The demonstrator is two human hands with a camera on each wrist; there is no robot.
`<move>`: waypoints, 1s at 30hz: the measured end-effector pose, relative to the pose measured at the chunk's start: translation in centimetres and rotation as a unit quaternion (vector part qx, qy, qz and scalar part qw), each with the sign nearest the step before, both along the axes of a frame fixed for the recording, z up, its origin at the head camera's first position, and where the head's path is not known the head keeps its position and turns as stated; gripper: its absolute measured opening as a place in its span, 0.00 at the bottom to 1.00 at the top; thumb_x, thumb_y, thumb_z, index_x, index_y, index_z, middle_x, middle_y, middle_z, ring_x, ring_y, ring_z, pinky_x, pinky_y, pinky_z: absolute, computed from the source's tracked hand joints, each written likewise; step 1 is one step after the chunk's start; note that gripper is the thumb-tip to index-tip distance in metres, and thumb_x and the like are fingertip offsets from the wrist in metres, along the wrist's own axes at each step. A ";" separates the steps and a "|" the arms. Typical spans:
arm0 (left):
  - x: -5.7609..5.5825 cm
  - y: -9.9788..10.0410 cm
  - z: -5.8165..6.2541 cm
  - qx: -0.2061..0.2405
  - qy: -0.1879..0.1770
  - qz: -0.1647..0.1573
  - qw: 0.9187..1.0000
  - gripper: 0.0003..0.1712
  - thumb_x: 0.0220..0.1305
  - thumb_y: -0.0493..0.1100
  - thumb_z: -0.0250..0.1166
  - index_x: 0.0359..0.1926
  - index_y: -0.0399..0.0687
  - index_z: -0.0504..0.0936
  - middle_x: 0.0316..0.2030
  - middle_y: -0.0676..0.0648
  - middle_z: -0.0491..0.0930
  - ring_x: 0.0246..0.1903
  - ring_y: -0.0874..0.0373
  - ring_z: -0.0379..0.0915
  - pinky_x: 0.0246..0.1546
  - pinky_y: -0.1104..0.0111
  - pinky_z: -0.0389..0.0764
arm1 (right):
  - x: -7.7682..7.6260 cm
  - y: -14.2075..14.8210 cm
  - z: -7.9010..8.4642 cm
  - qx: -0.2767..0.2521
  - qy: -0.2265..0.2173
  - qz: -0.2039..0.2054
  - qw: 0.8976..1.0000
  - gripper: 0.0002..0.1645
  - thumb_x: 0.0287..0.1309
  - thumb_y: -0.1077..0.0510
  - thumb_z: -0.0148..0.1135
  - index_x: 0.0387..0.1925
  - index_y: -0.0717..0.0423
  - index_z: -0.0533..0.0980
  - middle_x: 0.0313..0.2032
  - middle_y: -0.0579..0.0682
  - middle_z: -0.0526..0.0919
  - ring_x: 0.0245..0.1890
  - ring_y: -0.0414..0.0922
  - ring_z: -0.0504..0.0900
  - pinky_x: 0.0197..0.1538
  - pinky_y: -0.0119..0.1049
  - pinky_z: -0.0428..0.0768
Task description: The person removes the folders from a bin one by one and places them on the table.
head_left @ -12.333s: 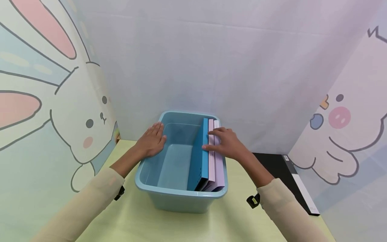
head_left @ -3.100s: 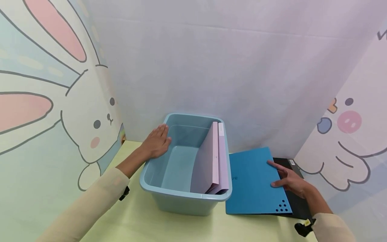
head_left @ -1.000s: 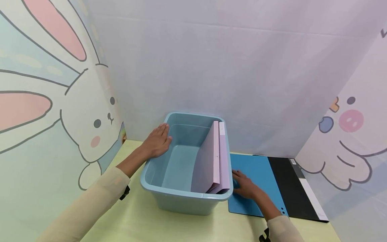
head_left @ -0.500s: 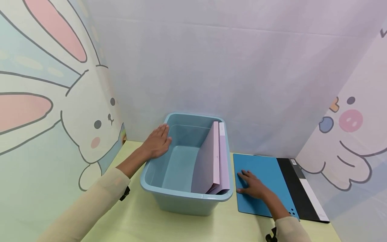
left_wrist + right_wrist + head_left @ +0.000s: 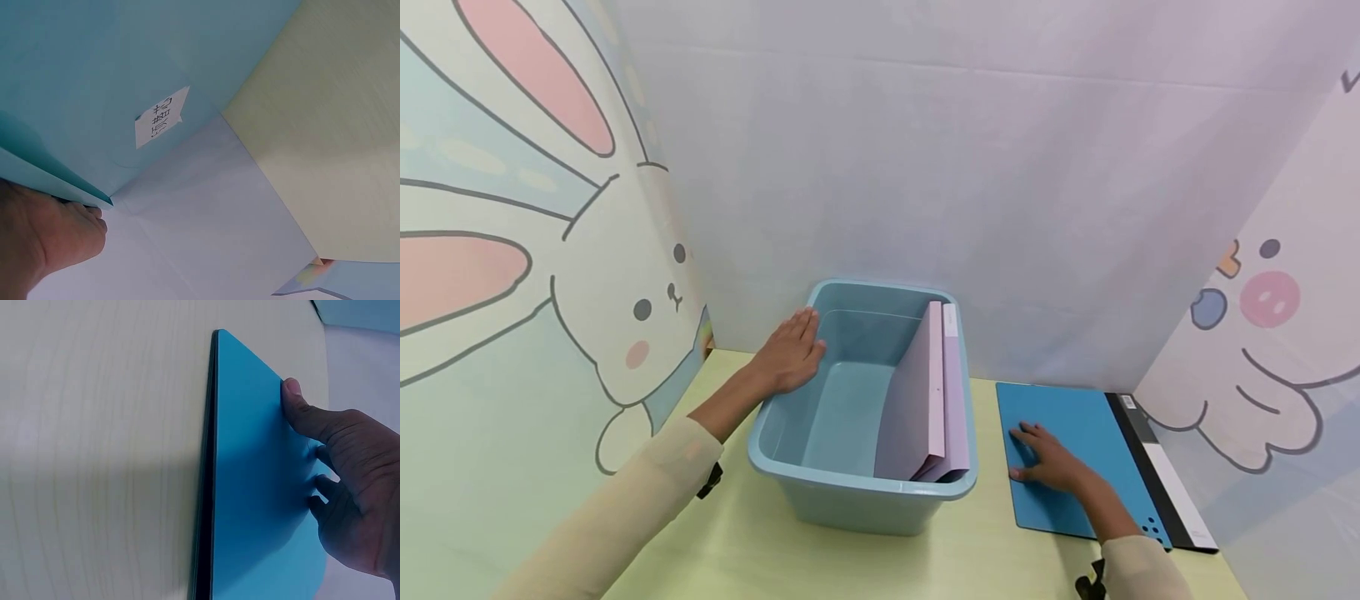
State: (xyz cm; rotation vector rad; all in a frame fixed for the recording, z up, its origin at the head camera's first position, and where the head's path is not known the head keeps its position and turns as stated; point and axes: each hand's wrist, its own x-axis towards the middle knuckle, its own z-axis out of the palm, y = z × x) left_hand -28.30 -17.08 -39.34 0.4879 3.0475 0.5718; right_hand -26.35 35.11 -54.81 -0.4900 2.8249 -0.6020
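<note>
My left hand rests along the left rim of a light blue plastic bin, its fingers straight. In the left wrist view, that hand lies against the rim above the bin's outer wall. My right hand has its fingers spread on a blue file folder, near the folder's left edge. The right wrist view shows the right hand's thumb at the blue folder's edge and the fingertips touching its cover. The blue folder lies flat over a black folder with a white spine strip, covering most of it.
A pink folder and a lilac folder stand upright along the bin's right inner wall. A white label is stuck on the bin's outer side. A pale curtain hangs behind the yellow table.
Earlier the blue folder stood in the bin; it was lifted out onto the black folder. Over the last second, my right hand slid it rightward, covering more black. My left hand stayed on the rim.
</note>
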 end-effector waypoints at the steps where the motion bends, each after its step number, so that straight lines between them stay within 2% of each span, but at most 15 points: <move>1: 0.0 0.0 0.0 0.000 0.000 0.000 1.000 0.41 0.92 0.50 0.36 0.89 0.24 0.42 0.91 0.27 0.40 0.92 0.30 0.34 0.92 0.39 0.41 | 0.0 0.1 0.1 0.001 -0.001 -0.002 1.000 0.54 0.67 0.44 0.82 0.82 0.67 0.69 0.84 0.78 0.61 0.83 0.86 0.51 0.76 0.87 0.63; 12: -0.2 0.0 -0.3 0.001 0.000 -0.007 1.000 0.41 0.92 0.49 0.36 0.88 0.24 0.42 0.91 0.27 0.39 0.92 0.30 0.34 0.92 0.39 0.41 | 0.2 1.8 0.7 0.010 -0.006 -0.008 1.000 0.54 0.65 0.44 0.83 0.81 0.66 0.70 0.83 0.79 0.62 0.82 0.87 0.53 0.74 0.88 0.65; 23: 0.0 0.0 -0.1 -0.001 0.000 -0.005 1.000 0.41 0.92 0.49 0.37 0.89 0.24 0.42 0.91 0.27 0.39 0.92 0.30 0.34 0.92 0.39 0.40 | 0.1 1.8 0.3 0.005 -0.007 -0.015 1.000 0.55 0.64 0.44 0.84 0.81 0.66 0.70 0.83 0.79 0.61 0.82 0.87 0.52 0.74 0.88 0.65; 30: 0.2 0.0 0.1 0.002 0.000 -0.004 1.000 0.41 0.92 0.49 0.36 0.88 0.23 0.43 0.91 0.26 0.40 0.92 0.29 0.35 0.92 0.38 0.41 | 0.1 1.2 0.9 0.020 -0.002 -0.010 1.000 0.53 0.64 0.46 0.84 0.80 0.68 0.71 0.82 0.79 0.63 0.82 0.87 0.55 0.74 0.86 0.67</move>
